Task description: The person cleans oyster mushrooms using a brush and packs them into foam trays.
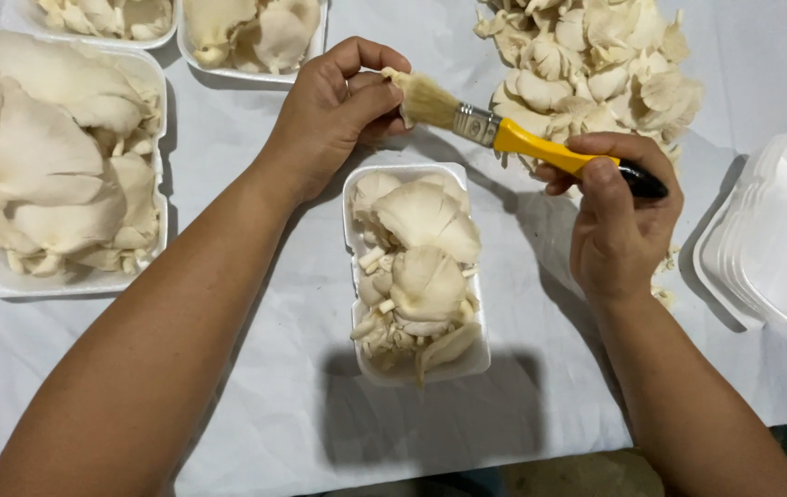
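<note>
Both hands close on one yellow-handled brush (504, 136): right hand (616, 221) grips the handle, left hand (331, 112) pinches bristles; one mushroom tray (416, 271) between them, three trays beyond the left.

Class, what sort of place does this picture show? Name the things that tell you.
Probably a mushroom packing table: a loose heap of oyster mushrooms, filled foam trays, and a stack of empty trays on a white cloth.
</note>
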